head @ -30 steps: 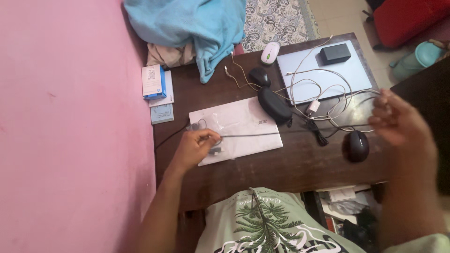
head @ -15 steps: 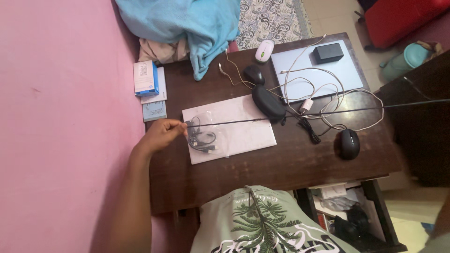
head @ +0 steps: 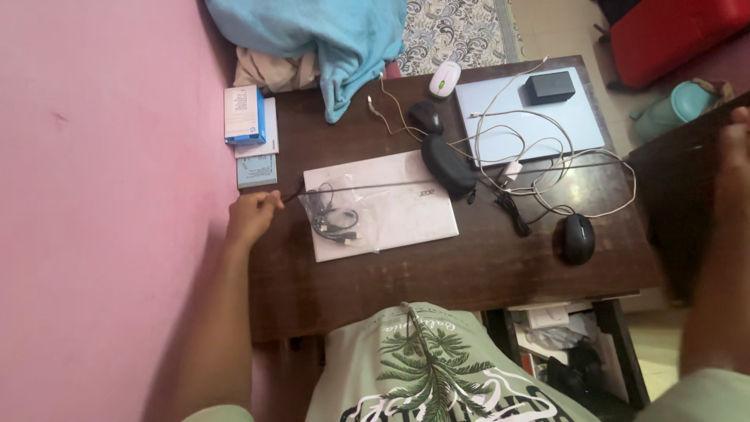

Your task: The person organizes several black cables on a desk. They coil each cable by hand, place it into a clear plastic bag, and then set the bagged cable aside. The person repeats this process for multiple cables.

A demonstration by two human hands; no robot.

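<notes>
My left hand (head: 252, 216) hovers over the left edge of the dark wooden table (head: 469, 270), pinching one end of a thin black cable (head: 375, 186). The cable runs taut to the right, above a closed white laptop (head: 406, 215) and a black glasses case (head: 448, 166), towards my right hand (head: 734, 144), which is raised and blurred at the right edge of the view. A clear bag of coiled black cables (head: 336, 220) lies on the white laptop, just right of my left hand.
A pale blue laptop (head: 539, 129) bearing a black box (head: 550, 87) lies at the back right under tangled white cables (head: 547, 176). Three mice sit about: black (head: 579, 237), dark (head: 426, 117), white (head: 444, 79). A blue box (head: 244, 115), a blue cloth (head: 328, 39) and a pink wall (head: 101, 195) bound the left.
My left hand has slid left off the white laptop to the table's edge, drawing the cable out. My right hand swung out to the right and has come back into view.
</notes>
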